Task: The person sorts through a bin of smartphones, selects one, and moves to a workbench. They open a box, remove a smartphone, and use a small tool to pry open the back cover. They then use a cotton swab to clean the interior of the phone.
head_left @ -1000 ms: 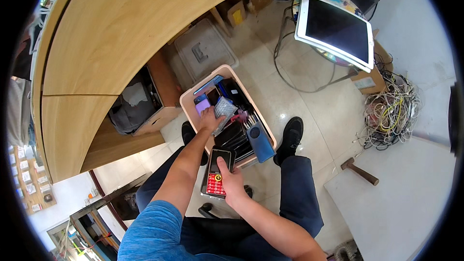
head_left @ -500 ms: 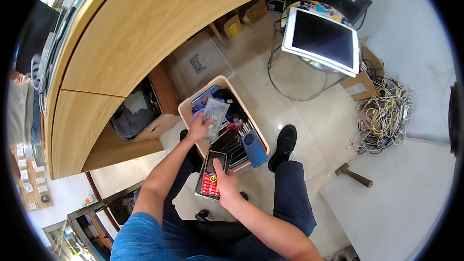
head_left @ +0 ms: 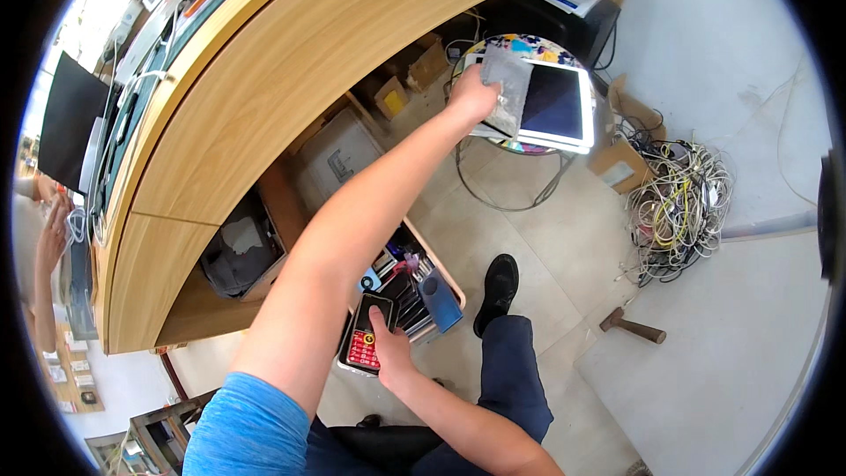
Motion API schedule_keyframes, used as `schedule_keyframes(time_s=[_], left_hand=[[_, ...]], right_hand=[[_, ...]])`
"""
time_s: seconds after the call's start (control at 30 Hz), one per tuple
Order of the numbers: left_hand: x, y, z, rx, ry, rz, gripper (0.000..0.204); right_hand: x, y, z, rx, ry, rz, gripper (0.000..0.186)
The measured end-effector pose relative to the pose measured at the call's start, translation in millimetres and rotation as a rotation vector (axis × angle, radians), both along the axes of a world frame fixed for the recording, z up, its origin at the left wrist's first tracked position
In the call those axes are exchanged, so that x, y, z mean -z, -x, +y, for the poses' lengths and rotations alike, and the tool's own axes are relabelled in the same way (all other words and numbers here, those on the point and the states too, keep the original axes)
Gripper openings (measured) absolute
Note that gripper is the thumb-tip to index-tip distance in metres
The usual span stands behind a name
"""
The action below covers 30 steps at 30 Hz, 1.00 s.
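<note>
Stretched far forward, my left hand [head_left: 474, 95] grips a flat translucent grey pouch [head_left: 506, 92], perhaps bubble wrap. The pouch covers the left part of a white-framed tablet [head_left: 557, 106], which lies on a stool [head_left: 526, 42] with a colourful patterned seat. Whether pouch and tablet touch, I cannot tell. Near my lap, my right hand [head_left: 393, 354] is closed around a keypad phone [head_left: 363, 345] with red keys, its thumb across the front. Another flat device seems to lie beneath that phone. Just beyond it stands a pale pink bin [head_left: 448, 280] of phones and other devices, partly hidden by my left arm.
A tangled heap of cables [head_left: 680, 203] lies by the wall at right, beside an open cardboard box [head_left: 621, 167]. A hammer [head_left: 633, 326] rests on a white panel. The wooden desk [head_left: 291, 70] curves across the left. Another person's hands [head_left: 53, 225] show at far left.
My left hand has moved the pouch from above the bin, forward and right, to over the tablet on the stool. My right hand still holds the phone near my lap.
</note>
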<state>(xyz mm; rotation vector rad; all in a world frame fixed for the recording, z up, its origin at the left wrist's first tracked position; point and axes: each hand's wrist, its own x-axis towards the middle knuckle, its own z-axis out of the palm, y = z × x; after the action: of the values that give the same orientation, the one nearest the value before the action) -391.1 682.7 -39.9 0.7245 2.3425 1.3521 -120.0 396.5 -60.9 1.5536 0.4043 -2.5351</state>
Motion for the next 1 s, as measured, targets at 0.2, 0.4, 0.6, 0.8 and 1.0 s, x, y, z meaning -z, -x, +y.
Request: schedule_keyframes(time_s=[0.2,0.4,0.6,0.8,1.0], left_hand=[[-21.8,-7.2,-19.6,-0.001,0.396,0.594,0.065],[-45.8,-28.0,-220.3,0.033,0.326,0.532,0.063],[-58.9,-150.5,-521.7,-0.078,0.617,0.336,0.065],[-76.8,-287.0,-611.6,-0.394,0.621,0.055,0.044],[-72.1,-273.8,-611.3,-0.406,0.579,0.038,0.033]], right_hand=[[-7.4,10.6,28.1,0.058,0.000,-0.003,0.042],[-53.1,5.6,131.0,0.190,-0.167,0.266,0.050],[-49.8,53.7,354.3,0.062,-1.024,0.229,0.081],[-28.3,146.0,444.1,-0.132,-1.234,-0.108,0.074],[29.3,168.2,529.0,-0.477,-1.683,-0.503,0.096]])
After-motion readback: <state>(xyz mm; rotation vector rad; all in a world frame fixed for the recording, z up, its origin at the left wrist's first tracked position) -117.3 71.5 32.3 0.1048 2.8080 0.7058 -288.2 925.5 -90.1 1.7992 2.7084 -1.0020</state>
